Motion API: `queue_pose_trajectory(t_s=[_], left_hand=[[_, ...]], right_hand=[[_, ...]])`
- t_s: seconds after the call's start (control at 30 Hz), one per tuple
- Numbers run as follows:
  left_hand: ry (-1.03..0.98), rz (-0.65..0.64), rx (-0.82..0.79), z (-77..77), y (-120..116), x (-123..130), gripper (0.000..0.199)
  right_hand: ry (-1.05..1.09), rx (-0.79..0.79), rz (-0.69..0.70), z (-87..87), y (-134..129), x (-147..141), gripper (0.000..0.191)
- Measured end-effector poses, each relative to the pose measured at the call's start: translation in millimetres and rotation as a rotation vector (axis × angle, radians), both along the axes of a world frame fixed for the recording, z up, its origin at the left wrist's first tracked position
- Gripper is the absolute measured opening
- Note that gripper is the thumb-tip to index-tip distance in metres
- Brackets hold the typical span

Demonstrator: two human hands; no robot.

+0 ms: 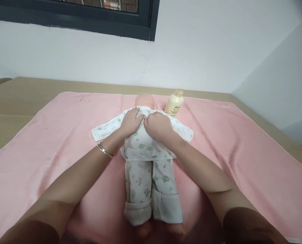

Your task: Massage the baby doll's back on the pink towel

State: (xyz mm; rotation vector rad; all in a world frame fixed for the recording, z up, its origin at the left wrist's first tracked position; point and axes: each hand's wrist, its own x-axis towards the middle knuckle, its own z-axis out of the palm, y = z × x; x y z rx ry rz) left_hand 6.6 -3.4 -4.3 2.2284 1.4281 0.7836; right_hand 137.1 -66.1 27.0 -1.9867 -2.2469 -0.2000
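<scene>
A baby doll [145, 100] lies stretched out, its bald head at the far end and its feet towards me. It wears a white baby shirt [151, 149] with small green animal prints, the sleeves spread to both sides. Matching baby pants [140, 181] have wide cuffs at the ankles. On the upper chest, my left hand [131, 121] is closed at the shirt front, thumb towards the middle. Close beside it, my right hand [159, 125] has its fingers curled on the shirt just below the collar. The cloth between the fingers is mostly hidden.
A pale yellow pump bottle [175, 102] stands right of the doll's head, near the right sleeve. Beneath everything is a pink blanket [72, 142] with some creases, spread over a wooden table [26, 93]. A white wall and a dark window frame [151, 23] rise behind.
</scene>
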Motion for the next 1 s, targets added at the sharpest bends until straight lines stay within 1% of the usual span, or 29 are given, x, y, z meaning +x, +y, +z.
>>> queue_pose_trajectory(t_s=[0.1,0.23,0.33,0.43,0.53,0.6,0.7,0.8,0.87,0.93,1.0], left_hand=[[-0.011,0.068,0.055,-12.5,-0.7,3.8,0.048],[-0.016,0.084,0.041,-17.2,-2.8,5.2,0.052],[-0.017,0.090,0.039,-17.2,-1.9,4.1,0.052],[0.003,0.091,0.054,-14.4,-2.6,2.8,0.053],[0.044,0.098,0.081,-8.4,-8.5,3.3,0.052],[0.106,0.106,0.093,-4.8,-16.1,5.9,0.049],[0.214,0.112,0.145,-3.0,-29.4,12.5,0.043],[0.245,0.093,0.219,-2.3,-34.6,15.8,0.041],[0.231,0.073,0.181,0.2,-30.2,13.5,0.039],[0.207,0.064,0.091,3.7,-22.5,9.2,0.036],[0.188,0.077,0.040,5.4,-16.9,6.1,0.038]], right_hand=[[0.139,-0.026,0.016,-6.4,14.0,7.1,0.047],[0.234,-0.028,0.041,-18.5,31.8,13.4,0.056],[0.247,-0.043,0.036,-21.1,34.1,15.1,0.058],[0.253,-0.102,0.086,-17.7,33.4,21.9,0.065],[0.282,-0.194,0.156,-14.0,34.9,32.4,0.073],[0.293,-0.208,0.165,-12.8,36.5,37.1,0.074],[0.271,-0.186,0.150,-10.3,35.9,37.9,0.072],[0.219,-0.189,0.153,-4.3,27.0,30.9,0.064],[0.159,-0.180,0.136,0.7,16.6,22.3,0.058],[0.092,-0.141,0.093,4.5,6.4,13.2,0.053],[0.060,-0.107,0.060,5.8,1.5,7.6,0.048]])
